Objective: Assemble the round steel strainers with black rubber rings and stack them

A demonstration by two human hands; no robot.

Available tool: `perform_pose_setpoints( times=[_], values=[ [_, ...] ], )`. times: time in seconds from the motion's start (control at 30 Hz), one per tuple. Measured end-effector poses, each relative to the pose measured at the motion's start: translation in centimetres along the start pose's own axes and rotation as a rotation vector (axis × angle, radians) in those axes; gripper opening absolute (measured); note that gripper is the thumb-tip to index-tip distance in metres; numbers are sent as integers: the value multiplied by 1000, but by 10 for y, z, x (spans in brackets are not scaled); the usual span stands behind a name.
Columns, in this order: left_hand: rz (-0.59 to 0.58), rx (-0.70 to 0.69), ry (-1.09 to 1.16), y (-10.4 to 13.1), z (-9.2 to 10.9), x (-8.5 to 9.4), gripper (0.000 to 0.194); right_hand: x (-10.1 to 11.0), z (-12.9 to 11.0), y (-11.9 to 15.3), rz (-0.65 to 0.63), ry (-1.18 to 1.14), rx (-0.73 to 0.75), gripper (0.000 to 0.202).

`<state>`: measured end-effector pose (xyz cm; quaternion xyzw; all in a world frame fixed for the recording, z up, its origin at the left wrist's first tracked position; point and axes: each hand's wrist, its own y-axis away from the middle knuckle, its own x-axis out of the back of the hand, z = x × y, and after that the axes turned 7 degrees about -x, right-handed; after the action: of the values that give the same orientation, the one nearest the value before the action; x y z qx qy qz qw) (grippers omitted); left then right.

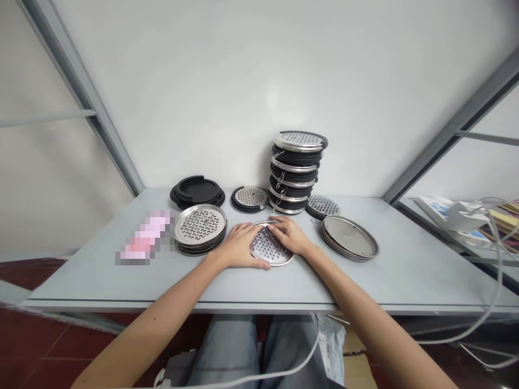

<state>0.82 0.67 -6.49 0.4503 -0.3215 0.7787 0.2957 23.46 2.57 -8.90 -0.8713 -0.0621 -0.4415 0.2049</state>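
Two bare hands meet over a round, silver-coloured metal disc with a raised rim and perforated face (272,249), lying near the middle of a pale grey desk (409,273) before a light wall. The left hand (242,246) grips the disc's left side, its thumb at about 6 o'clock on the rim and its fingers near 11; the right hand (291,235) lies over the upper right edge, fingers bent, thumb on the perforations, though whether it grips or merely rests cannot be told. Reading clockwise from the disc, a tall tower of black and silver round pieces with wire clasps (297,173) rises at 1 o'clock, topped by a perforated plate partly edged in black. At 2 o'clock lie a flat perforated metal disc on dark pieces (323,205) and, closer in, a small thin ring (313,220). A stack of plain grey metal discs (351,236) sits at 3 o'clock. A blurred pink object (148,237) lies far out toward 9 o'clock; nearer, just past 9, is a stack of rimmed, perforated silver discs (200,227). Black round trays, one upon another, (198,190) occupy 10 o'clock, and a perforated silver plate in a black surround (249,198) lies at 11.
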Motion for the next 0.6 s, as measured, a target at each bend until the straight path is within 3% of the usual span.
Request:
perform_pose_setpoints(
  times=[0.1,0.23,0.4,0.6],
  values=[
    [1,-3,-24,0,1,0,112,-1,1,2,7,-29,-49,43],
    [30,-7,-41,1,2,-1,106,5,3,4,127,-78,-100,44],
    [51,92,-70,4,1,-6,98,17,8,6,235,-37,-115,37],
    [56,102,-66,4,4,-5,94,17,14,8,139,68,-108,35]
  ],
)
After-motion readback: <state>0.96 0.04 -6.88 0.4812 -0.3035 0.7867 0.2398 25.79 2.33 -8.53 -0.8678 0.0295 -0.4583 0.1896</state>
